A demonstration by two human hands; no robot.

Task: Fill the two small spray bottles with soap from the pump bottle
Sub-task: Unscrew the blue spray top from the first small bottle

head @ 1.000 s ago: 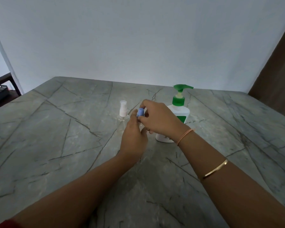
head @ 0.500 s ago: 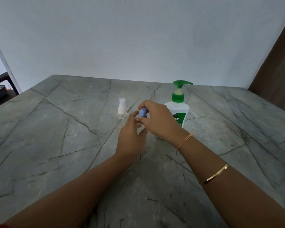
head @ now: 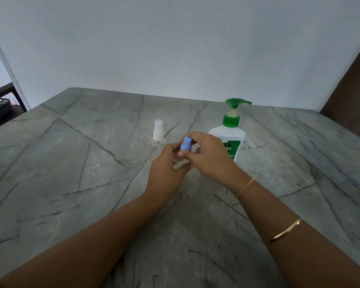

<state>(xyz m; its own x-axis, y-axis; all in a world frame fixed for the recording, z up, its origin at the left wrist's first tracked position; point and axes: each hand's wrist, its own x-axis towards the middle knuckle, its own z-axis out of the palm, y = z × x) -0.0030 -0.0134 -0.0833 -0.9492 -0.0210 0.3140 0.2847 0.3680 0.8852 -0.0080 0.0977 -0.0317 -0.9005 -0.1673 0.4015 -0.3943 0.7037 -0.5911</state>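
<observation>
Both hands meet over the middle of the marble table (head: 71,183) around a small spray bottle. My left hand (head: 164,169) wraps the bottle's body, which is hidden in the fingers. My right hand (head: 210,156) pinches its blue spray cap (head: 185,144) from the right. A second small clear spray bottle with a white cap (head: 158,133) stands upright just behind and left of my hands. The white pump bottle with a green pump head (head: 230,132) stands upright behind my right hand, its spout pointing right.
A pale wall rises behind the table's far edge. A dark wooden panel (head: 349,90) stands at the right. At the far left a dark shelf (head: 0,104) sits beyond the table's edge.
The blue cap shows more now, sticking up higher between my fingers. My right hand's fingers have shifted on the cap. The other two bottles have not moved.
</observation>
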